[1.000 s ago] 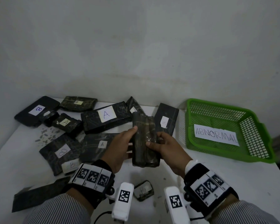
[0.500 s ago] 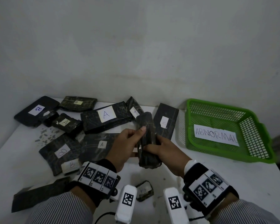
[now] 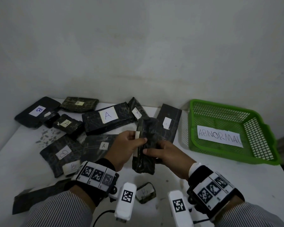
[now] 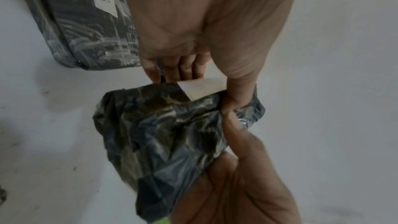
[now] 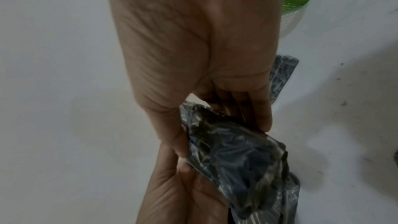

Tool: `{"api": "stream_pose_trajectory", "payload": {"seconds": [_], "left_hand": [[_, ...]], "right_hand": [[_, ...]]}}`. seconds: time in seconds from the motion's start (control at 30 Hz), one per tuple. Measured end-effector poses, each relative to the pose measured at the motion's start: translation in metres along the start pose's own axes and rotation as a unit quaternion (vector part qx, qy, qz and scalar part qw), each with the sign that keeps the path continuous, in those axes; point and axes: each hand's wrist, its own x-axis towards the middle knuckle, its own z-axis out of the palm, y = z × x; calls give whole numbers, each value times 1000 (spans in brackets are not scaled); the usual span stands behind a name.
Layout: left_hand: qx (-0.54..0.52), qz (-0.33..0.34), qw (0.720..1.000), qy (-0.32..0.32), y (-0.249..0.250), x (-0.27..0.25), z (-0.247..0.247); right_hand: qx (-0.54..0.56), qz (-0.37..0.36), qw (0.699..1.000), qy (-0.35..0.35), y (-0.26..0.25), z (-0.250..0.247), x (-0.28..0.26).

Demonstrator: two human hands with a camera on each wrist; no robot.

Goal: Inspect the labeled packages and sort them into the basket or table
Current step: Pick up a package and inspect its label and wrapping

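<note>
Item in hand: one dark, crinkled plastic-wrapped package (image 3: 146,145), long and soft, held on edge above the near middle of the white table (image 3: 220,185). Our left hand (image 3: 125,148) pinches its left edge between thumb and curled fingers, just beside a pale paper label (image 3: 137,134) that is only now coming into sight; we judge the package is on edge so that the label can be read. Our right hand (image 3: 167,153) curls its thumb and fingers round the right side, steadying the wrap from beneath. The letter on the label cannot be read from any view. Stock unsorted, far left: several dark wrapped packages lying flat, among them a large package marked A (image 3: 107,117) and a flat package marked B (image 3: 62,153), labels up. Far right: a green perforated plastic basket (image 3: 261,145), holding only a paper sign reading ABNORMAL (image 3: 220,136), set within reach for rejects.
</note>
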Motion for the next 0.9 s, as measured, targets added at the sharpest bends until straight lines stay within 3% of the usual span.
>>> {"api": "stream_pose_trajectory", "payload": {"seconds": [0.2, 0.33, 0.43, 0.5, 0.63, 0.8, 0.9], "left_hand": [[9, 14, 1000, 0, -8, 0, 0], [42, 32, 997, -55, -8, 2, -7], [103, 83, 987, -88, -8, 1, -11], [132, 118, 980, -90, -7, 0, -14], [137, 142, 975, -102, -5, -2, -17], [104, 159, 974, -121, -9, -4, -12], [46, 135, 980, -137, -10, -7, -8]], "right_hand": [[-73, -24, 995, 56, 5, -5, 2], [-128, -31, 990, 59, 6, -8, 1], [-157, -24, 987, 34, 4, -9, -2], [-135, -20, 990, 28, 2, -9, -4], [18, 12, 1000, 21, -11, -7, -7], [-11, -12, 999, 28, -25, 2, -9], [4, -20, 999, 38, -24, 5, -8]]}}
